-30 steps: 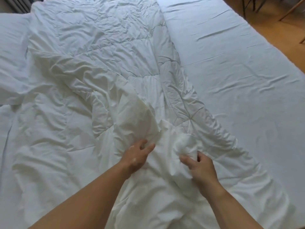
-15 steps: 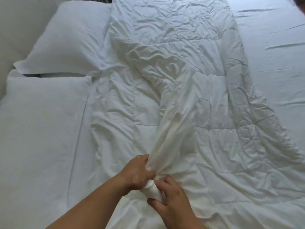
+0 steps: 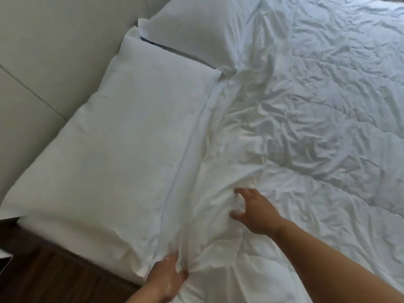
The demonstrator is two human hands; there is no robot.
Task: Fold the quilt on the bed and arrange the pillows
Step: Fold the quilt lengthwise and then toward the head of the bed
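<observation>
View: head camera, looking down on the pillow end of the bedding.
Quilt: the white quilt fills the centre and right of the frame. It lies flat but heavily creased, with stitched squares showing at the right.
Quilt edge: its left edge runs from the bottom centre up toward the top centre, just beside the 2 pillows, and is gathered into long folds.
Left hand: the left hand is at the bottom centre and blurred. Its fingers are curled on a pinch of the quilt, and creases fan out from the grip.
Right hand: the right hand is right of centre in the lower half, its forearm entering from the lower right. Fingers and thumb are bent round a raised bunch of quilt cloth.
Spacing: the 2 hands are near each other but not touching, the right one higher in the frame.
Near pillow: the white near pillow lies flat across the left centre.
Far pillow: the white far pillow sits at the top centre, with a dark gap between it and the near pillow.
Headboard: a pale padded headboard with a seam fills the upper left.
Floor: dark wood floor shows at the lower left.
</observation>
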